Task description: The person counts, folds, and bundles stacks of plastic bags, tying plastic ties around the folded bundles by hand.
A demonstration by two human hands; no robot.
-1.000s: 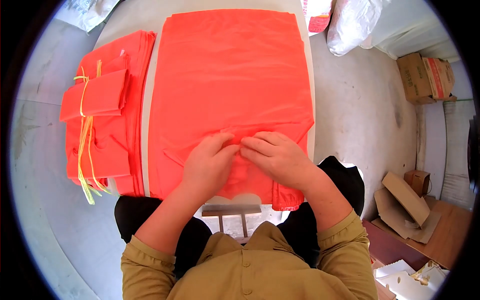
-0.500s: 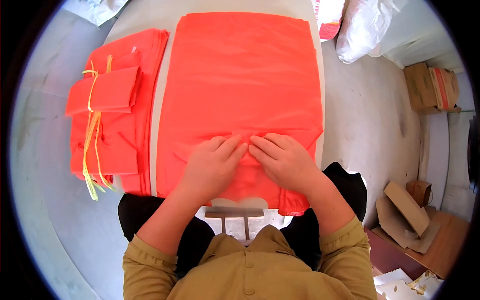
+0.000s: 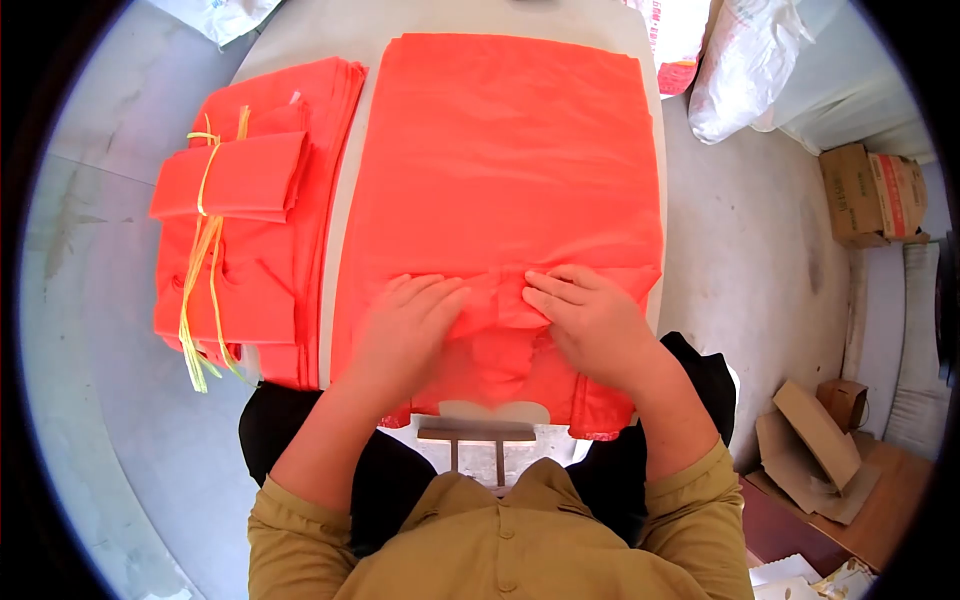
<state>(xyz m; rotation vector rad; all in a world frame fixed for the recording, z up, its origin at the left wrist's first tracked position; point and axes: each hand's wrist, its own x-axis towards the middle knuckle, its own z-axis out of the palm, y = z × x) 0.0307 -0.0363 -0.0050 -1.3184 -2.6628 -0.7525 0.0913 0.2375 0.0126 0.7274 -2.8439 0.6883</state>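
A large red plastic bag (image 3: 510,160) lies flat on the table in front of me, on what looks like a stack of the same. Its near end has a rounded cut-out between two handle strips. My left hand (image 3: 412,325) rests on the bag's near left part, fingers stretched forward over the plastic. On the near right part lies my right hand (image 3: 592,320), its fingers extended along a crease and its thumb hidden. Wrinkles run across the plastic between the two hands.
Left of the bag lies a pile of folded red bags (image 3: 325,190), with a smaller folded bundle (image 3: 235,178) and yellow ties (image 3: 205,250) on top. White sacks (image 3: 745,65) stand beyond the table (image 3: 320,45) at right. Cardboard boxes (image 3: 870,195) sit farther right.
My hands have moved apart, the left one leftward across the plastic. The creases between them have spread. The whole view has shifted slightly.
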